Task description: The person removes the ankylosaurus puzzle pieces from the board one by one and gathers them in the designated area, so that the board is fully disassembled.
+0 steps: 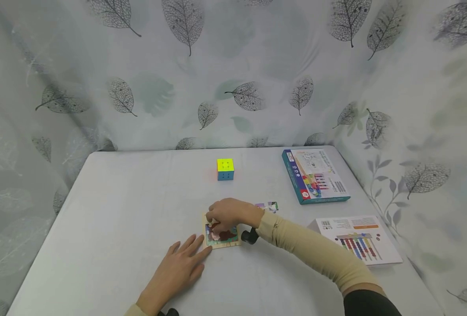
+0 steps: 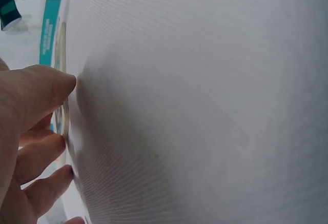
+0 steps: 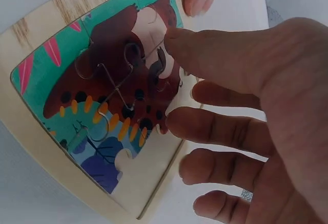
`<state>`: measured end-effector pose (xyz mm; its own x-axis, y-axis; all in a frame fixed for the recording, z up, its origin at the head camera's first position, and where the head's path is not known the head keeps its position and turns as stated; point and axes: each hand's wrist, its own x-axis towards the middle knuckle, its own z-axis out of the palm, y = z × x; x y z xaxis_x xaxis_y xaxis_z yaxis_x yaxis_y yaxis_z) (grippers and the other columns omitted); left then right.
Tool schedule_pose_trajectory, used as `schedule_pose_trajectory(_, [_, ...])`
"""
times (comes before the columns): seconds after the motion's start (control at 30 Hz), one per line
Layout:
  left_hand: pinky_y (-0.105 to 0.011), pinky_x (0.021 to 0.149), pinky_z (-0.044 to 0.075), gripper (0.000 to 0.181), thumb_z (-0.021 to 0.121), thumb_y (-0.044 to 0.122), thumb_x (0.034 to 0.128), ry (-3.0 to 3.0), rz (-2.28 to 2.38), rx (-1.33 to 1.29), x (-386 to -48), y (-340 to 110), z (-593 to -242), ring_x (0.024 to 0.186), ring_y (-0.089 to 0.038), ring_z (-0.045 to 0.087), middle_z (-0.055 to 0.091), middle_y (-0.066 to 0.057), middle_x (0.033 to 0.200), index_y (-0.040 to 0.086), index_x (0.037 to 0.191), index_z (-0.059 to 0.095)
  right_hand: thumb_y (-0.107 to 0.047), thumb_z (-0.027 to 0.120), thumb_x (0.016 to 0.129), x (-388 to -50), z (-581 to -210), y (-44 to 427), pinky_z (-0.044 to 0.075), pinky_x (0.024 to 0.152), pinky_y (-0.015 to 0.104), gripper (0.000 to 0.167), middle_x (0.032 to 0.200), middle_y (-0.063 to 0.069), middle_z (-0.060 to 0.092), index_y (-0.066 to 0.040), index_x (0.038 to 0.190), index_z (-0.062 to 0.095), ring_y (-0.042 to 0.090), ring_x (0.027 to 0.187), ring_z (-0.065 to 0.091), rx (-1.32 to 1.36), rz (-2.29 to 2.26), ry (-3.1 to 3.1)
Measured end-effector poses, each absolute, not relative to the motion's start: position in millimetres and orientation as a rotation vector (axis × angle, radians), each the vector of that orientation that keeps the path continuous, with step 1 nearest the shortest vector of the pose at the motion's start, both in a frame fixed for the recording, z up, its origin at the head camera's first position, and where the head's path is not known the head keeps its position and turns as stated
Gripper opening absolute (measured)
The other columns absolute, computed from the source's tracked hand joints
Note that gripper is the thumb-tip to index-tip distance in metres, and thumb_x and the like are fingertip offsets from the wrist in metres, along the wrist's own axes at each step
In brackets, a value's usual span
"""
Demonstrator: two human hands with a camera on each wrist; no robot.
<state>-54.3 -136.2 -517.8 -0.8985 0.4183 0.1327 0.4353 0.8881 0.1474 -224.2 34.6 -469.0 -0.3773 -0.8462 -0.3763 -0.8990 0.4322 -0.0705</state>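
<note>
A wooden-framed jigsaw (image 1: 222,242) lies on the white table, showing a brown animal on green. In the right wrist view, joined pieces fill most of the frame (image 3: 31,131), and bare wood shows along one side and corner. My right hand (image 1: 227,213) is over the jigsaw; its thumb (image 3: 189,42) touches or hovers just above the picture, the other fingers bent loosely and apart, with no piece visible between them. My left hand (image 1: 178,267) rests on the table, fingers spread, fingertips against the frame's near left edge. In the left wrist view its thumb (image 2: 48,88) is beside the frame.
Loose puzzle pieces (image 1: 272,206) lie beyond my right wrist, partly hidden. A yellow and blue cube (image 1: 225,170) stands at the back. On the right are a teal-edged box (image 1: 316,175) and a white box (image 1: 360,241). Leaf-patterned curtains surround the table.
</note>
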Motion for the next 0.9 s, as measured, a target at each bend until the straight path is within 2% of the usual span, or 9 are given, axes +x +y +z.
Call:
schedule_pose_trajectory(0.3, [-0.059, 0.103, 0.049, 0.047, 0.070, 0.032, 0.0904, -2.982, -0.307, -0.688, -53, -139, -518, 0.138, -0.032, 0.054, 0.056, -0.008, 0.150, 0.026, 0.137, 0.063, -0.038, 0.070, 0.093, -224, -477, 29, 0.040, 0.065, 0.021, 0.022, 0.085, -0.008, 0.057, -0.018, 0.101, 0.063, 0.008, 0.073, 0.048, -1.439, 0.202, 2.313])
schedule_pose_trajectory(0.6, [-0.059, 0.102, 0.049, 0.055, 0.072, 0.042, 0.0864, -2.938, -0.299, -0.702, -52, -141, -522, 0.137, -0.032, 0.055, 0.057, -0.007, 0.149, 0.027, 0.138, 0.062, -0.030, 0.069, 0.095, -225, -482, 27, 0.048, 0.072, 0.021, 0.019, 0.090, -0.007, 0.062, -0.016, 0.107, 0.063, 0.008, 0.077, 0.055, -1.350, 0.100, 2.270])
schedule_pose_trajectory(0.9, [-0.060, 0.104, 0.048, 0.055, 0.071, 0.043, 0.0871, -2.957, -0.317, -0.710, -52, -140, -520, 0.139, -0.033, 0.053, 0.055, -0.007, 0.150, 0.028, 0.139, 0.060, -0.026, 0.071, 0.094, -225, -485, 27, 0.048, 0.069, 0.021, 0.017, 0.086, -0.006, 0.060, -0.016, 0.103, 0.060, 0.009, 0.075, 0.055, -1.280, 0.048, 2.267])
